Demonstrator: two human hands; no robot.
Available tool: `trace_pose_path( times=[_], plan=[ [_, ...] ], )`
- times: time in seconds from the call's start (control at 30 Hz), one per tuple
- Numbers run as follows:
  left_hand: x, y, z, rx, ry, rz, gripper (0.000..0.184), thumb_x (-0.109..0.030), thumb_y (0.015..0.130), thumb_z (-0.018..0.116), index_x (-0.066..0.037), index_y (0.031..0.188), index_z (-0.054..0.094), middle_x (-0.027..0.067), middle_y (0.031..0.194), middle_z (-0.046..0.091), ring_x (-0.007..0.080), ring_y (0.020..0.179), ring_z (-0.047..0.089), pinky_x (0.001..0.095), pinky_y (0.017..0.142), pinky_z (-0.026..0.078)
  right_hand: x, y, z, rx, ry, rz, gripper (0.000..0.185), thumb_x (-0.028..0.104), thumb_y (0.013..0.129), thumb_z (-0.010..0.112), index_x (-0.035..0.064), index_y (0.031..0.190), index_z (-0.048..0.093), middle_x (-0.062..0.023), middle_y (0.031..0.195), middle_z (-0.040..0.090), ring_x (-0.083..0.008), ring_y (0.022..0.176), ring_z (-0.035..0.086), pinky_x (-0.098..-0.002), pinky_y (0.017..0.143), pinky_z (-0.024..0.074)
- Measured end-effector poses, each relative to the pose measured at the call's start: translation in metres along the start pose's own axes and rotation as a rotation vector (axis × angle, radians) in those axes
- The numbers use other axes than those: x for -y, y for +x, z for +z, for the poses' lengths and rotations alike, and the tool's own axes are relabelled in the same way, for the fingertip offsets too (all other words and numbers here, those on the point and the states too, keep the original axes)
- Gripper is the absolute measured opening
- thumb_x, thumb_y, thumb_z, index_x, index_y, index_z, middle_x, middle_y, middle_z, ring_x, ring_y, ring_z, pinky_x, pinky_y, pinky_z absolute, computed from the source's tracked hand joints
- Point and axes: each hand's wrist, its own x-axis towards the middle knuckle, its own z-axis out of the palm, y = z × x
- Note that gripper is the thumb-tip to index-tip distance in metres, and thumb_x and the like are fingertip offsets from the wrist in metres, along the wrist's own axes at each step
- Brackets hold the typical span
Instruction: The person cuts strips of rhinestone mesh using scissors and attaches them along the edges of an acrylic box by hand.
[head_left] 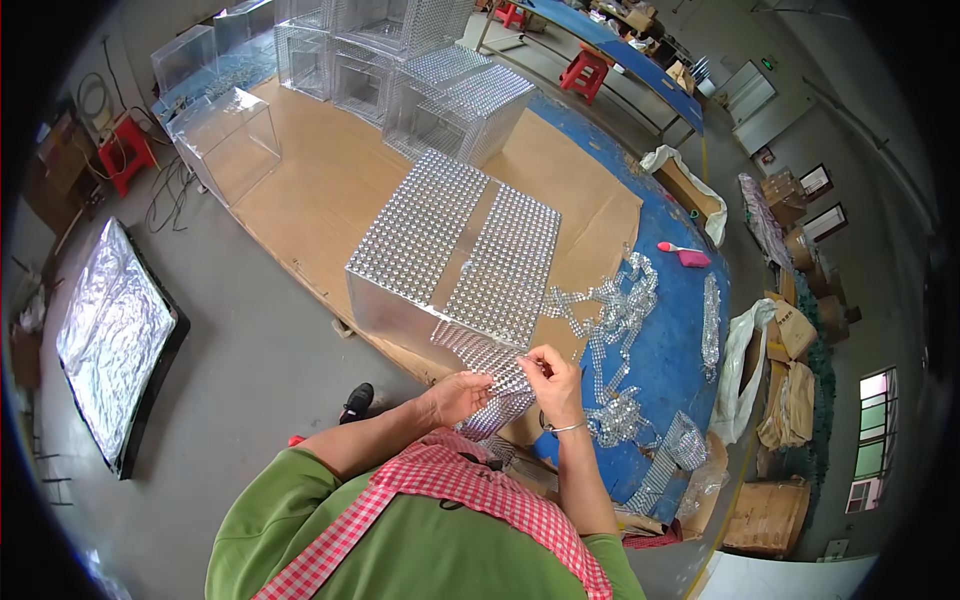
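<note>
A clear box (385, 310) stands before me, its top covered with rows of silver rhinestones except for a bare strip across the middle. From its near edge hangs a sheet of rhinestone trim (480, 352), which droops over the table edge. My left hand (460, 397) pinches the left side of this sheet, fingers closed. On the other side, my right hand (552, 380) grips the sheet's upper right edge between thumb and fingers. A bracelet circles the right wrist.
Tangled rhinestone strips (625, 295) lie on the blue table cover (680, 345) to the right, near a pink-handled brush (685, 255). Behind are rhinestone-covered boxes (460, 100) and a plain clear box (230, 145) on cardboard (310, 180). A foil-covered panel (115, 335) is at left.
</note>
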Motion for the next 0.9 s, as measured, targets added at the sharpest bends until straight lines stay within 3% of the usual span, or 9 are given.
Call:
trace_pose_path(
  times=[0.17, 0.67, 0.9],
  plan=[
    [0.001, -0.005, 0.015, -0.103, 0.089, -0.010, 0.013, -0.021, 0.083, 0.063, -0.012, 0.089, 0.057, 0.0004, 0.085, 0.057, 0.0114, 0.080, 0.054, 0.0239, 0.072, 0.046, 0.000, 0.002, 0.000, -0.040, -0.045, -0.036, 0.013, 0.010, 0.077, 0.065, 0.0023, 0.075, 0.055, -0.0060, 0.060, 0.054, -0.0120, 0.050, 0.050, -0.0270, 0.047, 0.0393],
    [0.006, 0.027, -0.008, -0.012, 0.063, 0.076, 0.008, -0.017, 0.085, 0.059, -0.010, 0.089, 0.056, -0.0004, 0.083, 0.059, 0.0107, 0.078, 0.056, 0.0235, 0.076, 0.047, 0.001, 0.003, -0.002, -0.067, -0.062, -0.051, 0.011, 0.011, 0.077, 0.064, 0.0032, 0.077, 0.056, -0.0072, 0.061, 0.056, -0.0148, 0.051, 0.054, -0.0277, 0.047, 0.0408],
    [0.006, 0.023, -0.003, -0.011, -0.003, 0.009, 0.009, -0.018, 0.085, 0.059, -0.012, 0.090, 0.056, -0.0006, 0.085, 0.059, 0.0119, 0.080, 0.056, 0.0255, 0.076, 0.046, 0.002, 0.004, -0.002, -0.063, -0.055, -0.053, 0.013, 0.013, 0.077, 0.064, 0.0036, 0.077, 0.056, -0.0071, 0.062, 0.056, -0.0146, 0.052, 0.054, -0.0273, 0.048, 0.0411]
  ],
)
